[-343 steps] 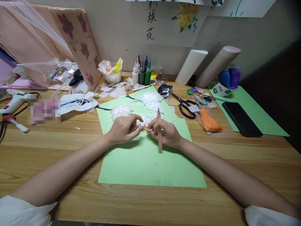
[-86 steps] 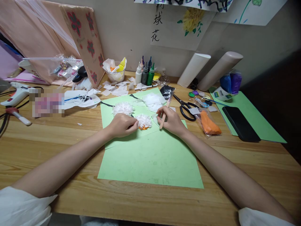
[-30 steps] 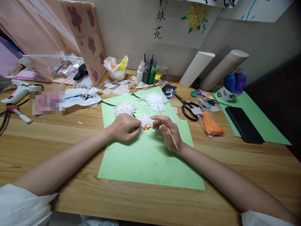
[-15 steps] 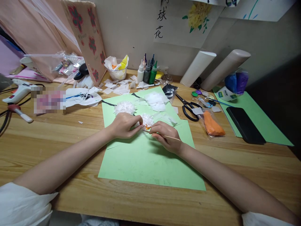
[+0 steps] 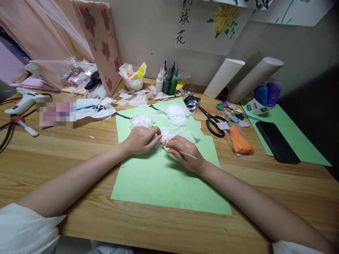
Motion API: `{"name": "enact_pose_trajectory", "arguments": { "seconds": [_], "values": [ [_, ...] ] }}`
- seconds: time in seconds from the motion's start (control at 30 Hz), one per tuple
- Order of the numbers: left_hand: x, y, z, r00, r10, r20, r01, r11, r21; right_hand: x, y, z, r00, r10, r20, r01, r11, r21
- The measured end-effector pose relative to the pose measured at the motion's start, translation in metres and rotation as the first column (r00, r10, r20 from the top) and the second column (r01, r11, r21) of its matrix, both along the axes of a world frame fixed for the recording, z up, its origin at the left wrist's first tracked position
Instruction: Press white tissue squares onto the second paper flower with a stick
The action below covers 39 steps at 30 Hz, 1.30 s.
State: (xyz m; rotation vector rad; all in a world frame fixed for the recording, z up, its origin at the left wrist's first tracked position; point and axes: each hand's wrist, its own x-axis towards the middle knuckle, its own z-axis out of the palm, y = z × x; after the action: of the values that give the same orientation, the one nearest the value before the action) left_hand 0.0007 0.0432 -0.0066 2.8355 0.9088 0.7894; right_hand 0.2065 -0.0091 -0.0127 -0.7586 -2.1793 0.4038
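My right hand [image 5: 185, 154] is closed around a thin wooden stick [image 5: 190, 155], whose tip is hidden at the fingers. It points toward a small ruffled white tissue-paper flower [image 5: 167, 134] with a bit of orange [image 5: 165, 142] at its lower edge. At that flower's left side, the fingertips of my left hand [image 5: 142, 140] are drawn together; anything between them is too small to make out. Behind my left hand lies a larger white paper flower [image 5: 141, 121]. Both flowers rest on green paper [image 5: 169, 183] with dark painted stems.
White tissue sheets [image 5: 177, 113] lie on the paper's far part. To the right are black-handled scissors [image 5: 212, 121], a bag of orange clay [image 5: 240, 141] and a black phone [image 5: 277, 141]. Paint bottles [image 5: 166, 84] and a plastic cup [image 5: 133, 79] stand behind; a glue gun [image 5: 22, 102] lies left.
The stick has shifted slightly up and left in my right hand's grip, with less of it showing past the hand. My left fingertips have moved up a little along the small flower's edge.
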Motion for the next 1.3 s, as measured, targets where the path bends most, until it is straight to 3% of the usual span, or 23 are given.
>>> {"name": "enact_pose_trajectory", "arguments": {
  "seconds": [0.17,1.1,1.3],
  "values": [
    [0.0004,0.0012,-0.0014,0.996,0.086,-0.025,-0.085,0.996,0.012,-0.0006,-0.0005,0.0004,1.000,-0.011,-0.001,0.011,1.000,0.012],
    [0.0012,0.0010,-0.0005,0.995,0.084,-0.051,-0.082,0.996,0.036,-0.0025,-0.0008,0.0016,0.998,-0.046,-0.034,0.044,0.998,-0.044],
    [0.0016,0.0012,-0.0005,0.996,0.083,-0.029,-0.081,0.995,0.049,-0.0069,-0.0002,0.0017,0.995,-0.099,0.014,0.100,0.987,-0.127]
  ]
}}
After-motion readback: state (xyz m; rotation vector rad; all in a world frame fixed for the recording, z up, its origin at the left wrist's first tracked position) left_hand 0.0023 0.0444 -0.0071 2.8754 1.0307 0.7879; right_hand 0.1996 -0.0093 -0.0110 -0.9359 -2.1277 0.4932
